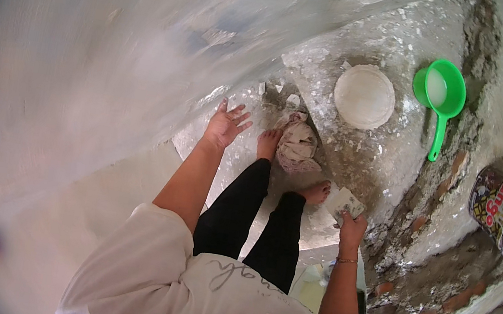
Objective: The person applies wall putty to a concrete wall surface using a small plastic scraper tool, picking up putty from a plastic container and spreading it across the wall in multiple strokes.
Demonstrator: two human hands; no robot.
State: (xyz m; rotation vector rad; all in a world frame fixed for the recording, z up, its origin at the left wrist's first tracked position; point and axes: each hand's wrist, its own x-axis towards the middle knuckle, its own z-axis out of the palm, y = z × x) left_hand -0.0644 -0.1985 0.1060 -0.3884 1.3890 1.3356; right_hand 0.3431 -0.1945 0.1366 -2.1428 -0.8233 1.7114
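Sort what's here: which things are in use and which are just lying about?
In use: putty scraper in right hand; wall by open left hand.
Lying about: white bowl, green ladle, tin can, crumpled rag.

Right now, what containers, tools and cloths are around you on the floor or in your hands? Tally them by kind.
Round white bowl: 1
Green scoop with handle: 1
Printed tin can, lying on its side: 1
Crumpled cloth by the feet: 1
Flat trowel-like tool in the right hand: 1
Left hand is open and holds nothing.
Total: 5
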